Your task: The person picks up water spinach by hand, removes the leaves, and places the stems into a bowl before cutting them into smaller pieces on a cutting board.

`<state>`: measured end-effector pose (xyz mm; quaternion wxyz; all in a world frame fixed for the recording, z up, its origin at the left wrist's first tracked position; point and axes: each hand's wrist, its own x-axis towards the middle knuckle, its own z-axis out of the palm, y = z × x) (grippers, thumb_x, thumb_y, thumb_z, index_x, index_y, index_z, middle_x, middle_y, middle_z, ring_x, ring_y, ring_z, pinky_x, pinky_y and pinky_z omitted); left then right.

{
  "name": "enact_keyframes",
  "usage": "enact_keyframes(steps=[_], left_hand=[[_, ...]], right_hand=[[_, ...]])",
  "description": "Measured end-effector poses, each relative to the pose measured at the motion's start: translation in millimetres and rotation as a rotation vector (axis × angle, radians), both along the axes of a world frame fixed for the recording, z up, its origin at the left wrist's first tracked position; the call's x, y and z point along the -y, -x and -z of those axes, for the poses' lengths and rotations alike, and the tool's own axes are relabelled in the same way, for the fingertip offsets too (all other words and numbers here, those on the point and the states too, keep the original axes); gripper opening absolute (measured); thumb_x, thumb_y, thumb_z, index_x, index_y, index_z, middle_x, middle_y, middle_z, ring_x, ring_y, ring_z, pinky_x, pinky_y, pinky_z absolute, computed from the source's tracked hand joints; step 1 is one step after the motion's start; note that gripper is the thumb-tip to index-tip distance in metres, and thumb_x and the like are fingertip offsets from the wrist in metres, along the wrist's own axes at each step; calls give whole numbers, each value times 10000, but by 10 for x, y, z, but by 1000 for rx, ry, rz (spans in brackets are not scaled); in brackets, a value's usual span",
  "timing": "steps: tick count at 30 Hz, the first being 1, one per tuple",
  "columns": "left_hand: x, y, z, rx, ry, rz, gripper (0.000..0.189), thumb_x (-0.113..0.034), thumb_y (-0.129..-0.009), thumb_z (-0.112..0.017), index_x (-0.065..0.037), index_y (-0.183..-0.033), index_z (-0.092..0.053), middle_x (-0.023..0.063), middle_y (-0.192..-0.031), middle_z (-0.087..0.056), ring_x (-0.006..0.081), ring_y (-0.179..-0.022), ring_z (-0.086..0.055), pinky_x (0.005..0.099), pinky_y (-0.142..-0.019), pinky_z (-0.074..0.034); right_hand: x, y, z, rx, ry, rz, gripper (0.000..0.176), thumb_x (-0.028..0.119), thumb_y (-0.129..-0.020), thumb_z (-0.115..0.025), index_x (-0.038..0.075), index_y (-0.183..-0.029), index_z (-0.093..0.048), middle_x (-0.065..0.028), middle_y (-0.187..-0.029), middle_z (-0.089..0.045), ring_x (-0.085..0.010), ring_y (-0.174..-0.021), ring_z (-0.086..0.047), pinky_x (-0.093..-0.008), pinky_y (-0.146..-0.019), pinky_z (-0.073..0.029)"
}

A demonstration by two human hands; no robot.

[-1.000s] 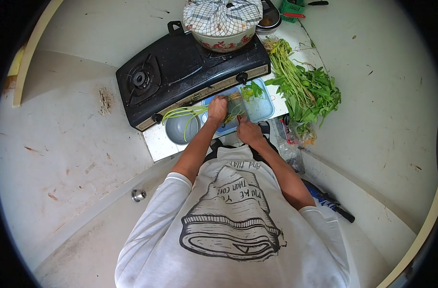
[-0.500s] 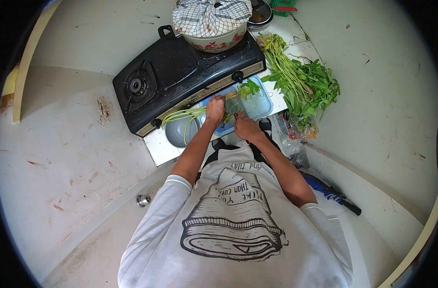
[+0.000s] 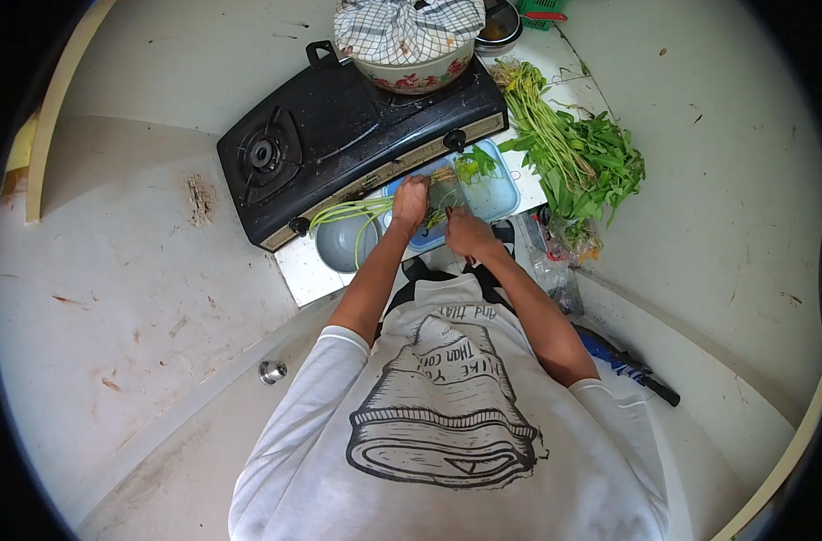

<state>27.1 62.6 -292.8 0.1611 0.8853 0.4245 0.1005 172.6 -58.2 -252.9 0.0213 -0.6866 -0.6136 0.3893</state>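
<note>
My left hand (image 3: 411, 200) is closed around a bundle of long, thin green stalks (image 3: 352, 210), which stretch leftward over a grey bowl (image 3: 346, 245). Close beside it, my right hand (image 3: 470, 236) grips a knife (image 3: 444, 193), whose wide greyish blade points away from me near the stalks' right ends. Both hands are over a light blue tray (image 3: 503, 200) with a few green leaves (image 3: 474, 163) at its far side. Dark trimmings lie beneath the blade; whether it touches the stalks is hard to see.
Behind the tray stands a black gas stove (image 3: 343, 135), bearing a flowered pot (image 3: 411, 77) topped with a checked cloth (image 3: 411, 32). A large leafy green bunch (image 3: 578, 158) lies to the right, near plastic bags (image 3: 555, 270). A lidded pan (image 3: 498, 25) is farther back.
The whole view has shifted slightly, moving the scene a little rightward. My hands remain close together over the tray, still holding the stalks and knife; the right hand's knife has tilted slightly.
</note>
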Motion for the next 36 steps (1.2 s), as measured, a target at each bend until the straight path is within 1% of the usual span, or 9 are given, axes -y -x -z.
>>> enact_keyframes(steps=[2, 11, 16, 19, 23, 26, 29, 32, 36], left_hand=[[-15, 21, 9, 9, 0, 4, 119, -21, -816, -629, -32, -928, -669, 179, -974, -683, 409, -975, -653, 502, -852, -564], [-16, 7, 18, -75, 30, 19, 180, -36, -798, -644, -49, -972, -686, 133, -1023, -683, 358, -1053, -641, 441, -878, -573], [-90, 86, -32, -82, 8, 115, 248, -36, -793, -667, -44, -1041, -671, 148, -1071, -671, 364, -1068, -630, 459, -897, -563], [-89, 154, -56, -154, -14, 162, 260, -15, -828, -606, -23, -1077, -681, 142, -1170, -659, 354, -1150, -614, 414, -929, -574], [-94, 224, -89, -93, -6, 172, 302, 0, -845, -607, 15, -1141, -661, 182, -1205, -631, 364, -1193, -577, 405, -1022, -525], [-97, 239, -159, -76, 126, 130, 327, -17, -856, -642, 13, -1181, -659, 193, -1205, -627, 376, -1190, -572, 416, -1041, -509], [-56, 278, -214, 73, 153, 110, 339, -52, -877, -670, 12, -1210, -651, 199, -1200, -623, 388, -1180, -574, 432, -1035, -507], [-2, 249, -315, 159, 146, 70, 349, -98, -898, -682, 6, -1229, -646, 202, -1187, -620, 396, -1174, -579, 441, -1039, -502], [-91, 70, -323, 179, 127, 55, 365, -174, -945, -677, -19, -1272, -622, 205, -1224, -610, 400, -1196, -576, 463, -1047, -497]], right_hand=[[-95, -35, -370, -6, 40, 66, 384, 191, -959, -553, -127, -1170, -592, -282, -1036, -735, -439, -993, -729, -516, -888, -584], [240, -75, -29, 11, -26, 54, 430, 230, -995, -508, -145, -1205, -493, -319, -950, -724, -478, -888, -725, -552, -821, -589], [105, -95, 9, 2, -51, 23, 434, 234, -991, -509, -139, -1215, -496, -336, -952, -716, -485, -882, -721, -557, -821, -584], [173, -228, 96, -33, -68, 3, 424, 254, -994, -525, -120, -1194, -524, -338, -935, -712, -500, -874, -711, -566, -824, -574], [271, -493, -135, -55, -85, 9, 410, 317, -1001, -572, -73, -1127, -581, -340, -871, -695, -517, -865, -691, -575, -817, -550], [325, -663, -224, -128, -60, -5, 422, 366, -1003, -568, -32, -1139, -602, -336, -889, -689, -513, -902, -683, -591, -842, -528], [413, -797, -281, -157, -122, 35, 373, 348, -1010, -584, 0, -1142, -604, -326, -877, -689, -526, -881, -669, -600, -799, -514], [451, -916, -245, -158, -189, 57, 323, 317, -1017, -605, 12, -1124, -615, -270, -832, -704, -474, -807, -698, -549, -746, -528], [505, -958, -395, -361, -88, 284, 289, 282, -1021, -631, 10, -1117, -631, -196, -736, -685, -339, -691, -709, -451, -689, -532]])
